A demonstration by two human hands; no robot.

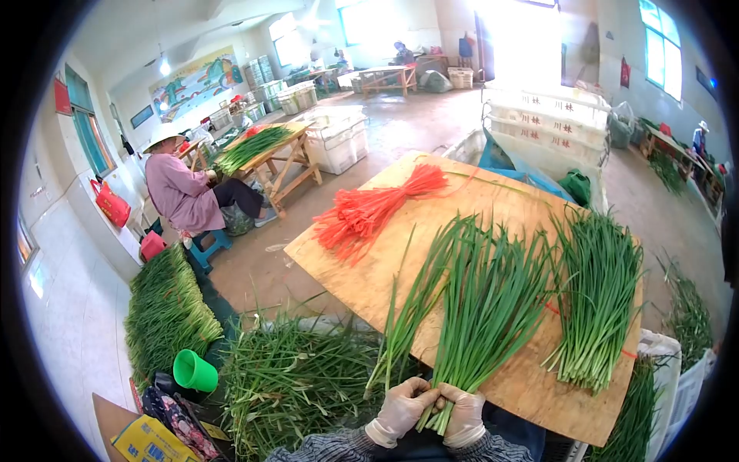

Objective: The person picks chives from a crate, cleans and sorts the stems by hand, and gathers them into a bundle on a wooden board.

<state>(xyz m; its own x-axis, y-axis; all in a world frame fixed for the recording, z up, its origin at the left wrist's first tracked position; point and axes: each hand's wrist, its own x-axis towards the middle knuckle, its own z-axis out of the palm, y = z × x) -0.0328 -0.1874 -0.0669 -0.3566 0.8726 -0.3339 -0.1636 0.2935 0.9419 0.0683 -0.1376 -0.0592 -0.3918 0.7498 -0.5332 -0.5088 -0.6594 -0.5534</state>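
Both my hands wear pale thin gloves and meet at the near edge of the wooden board [522, 402]. My left hand [402, 412] has its fingers closed at the left side of the stem ends of a bunch of garlic chives [489, 308]. Around the same stems from the right, my right hand [463, 416] is closed too. The green leaves fan away from me across the board. A smaller loose group of chives [412, 319] lies just left of the bunch. Another bunch of chives [596, 300], with a red tie visible beside it, rests on the right.
A pile of red ties [377, 209] lies on the board's far left. Loose chives [300, 385] are heaped below left, near a green cup [195, 371]. White crates [546, 127] stand beyond the board. A seated person [181, 185] works at another table.
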